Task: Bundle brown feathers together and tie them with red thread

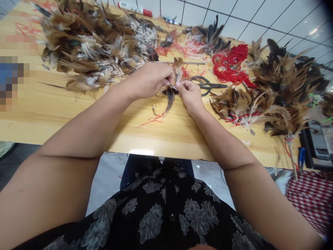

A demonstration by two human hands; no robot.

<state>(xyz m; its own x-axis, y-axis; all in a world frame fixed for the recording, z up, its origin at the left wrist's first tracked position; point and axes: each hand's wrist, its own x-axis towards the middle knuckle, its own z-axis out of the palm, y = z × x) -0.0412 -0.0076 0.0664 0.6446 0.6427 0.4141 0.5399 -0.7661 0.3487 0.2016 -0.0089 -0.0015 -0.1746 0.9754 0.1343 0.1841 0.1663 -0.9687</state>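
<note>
Small brown feather: I see the small brown feather (178,69) upright between the two hands, above the table (161,140), tip pointing away from the body, base down at the fingertips.
Right hand: the right hand (191,97) has thumb and forefinger pinched narrow on the pale base of the feather.
Left hand: the left hand (153,80) is curled, thumb and finger drawn close together beside that base; I cannot tell what, if anything, lies between them.
Weight: I judge it next to nothing, so a draught could carry it off.
Shaft and vane: I expect a thin, springy quill, somewhat slick, that creases if bent hard; the vane looks soft and would split or ruffle under pressure.
Where to hold: I would take the bare base of the quill, lightly, and leave the fluffy upper part alone.
Dark feather: a dark feather (170,99) shows just below the fingertips; whether it is gripped or lying loose, I cannot tell.
Scissors: the scissors (206,84) lie just beyond the right hand, near the red cord (230,64), so I would mind the knuckles there.
</note>
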